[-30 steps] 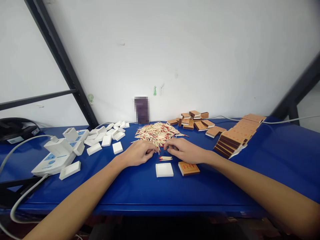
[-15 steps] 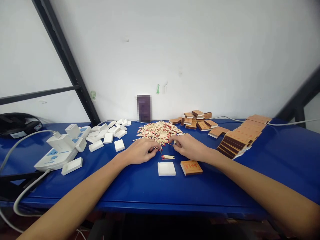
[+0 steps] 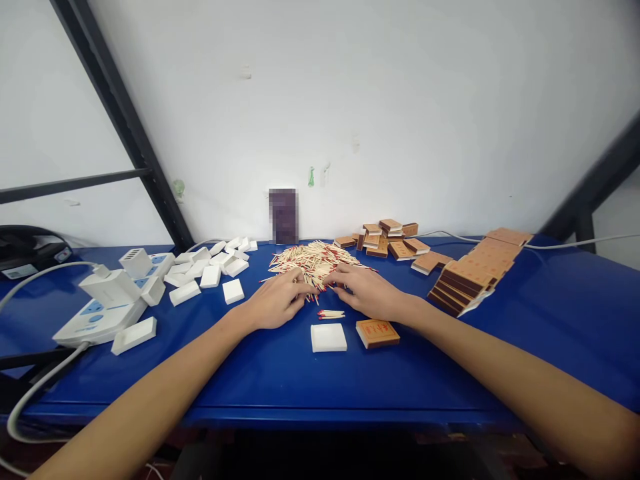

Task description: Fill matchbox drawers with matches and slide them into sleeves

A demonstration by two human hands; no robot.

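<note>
A heap of loose red-tipped matches [image 3: 313, 259] lies on the blue table. My left hand [image 3: 277, 299] rests at its front left edge, fingers bent and thumb apart from them, the tips against some matches. From the right, my right hand [image 3: 373, 292] reaches in with index finger and thumb spread at the heap's front edge. No match is plainly gripped by either hand. Just in front lies a small row of matches [image 3: 331, 314], heads to the left. Nearer me are a white matchbox tray [image 3: 329, 338] and a brown matchbox sleeve [image 3: 377, 333].
Several white trays [image 3: 211, 276] lie scattered at the left, beside a power strip [image 3: 103, 320] with plugs and cables. Brown matchboxes [image 3: 390, 240] are piled at the back right, near a slanting stack of sleeves [image 3: 475, 270]. A blurred dark panel [image 3: 283, 217] leans on the wall.
The view has shifted slightly, so everything sits a little further left. My right hand has moved left along the heap, closer to my left hand. The row of matches lies as before.
</note>
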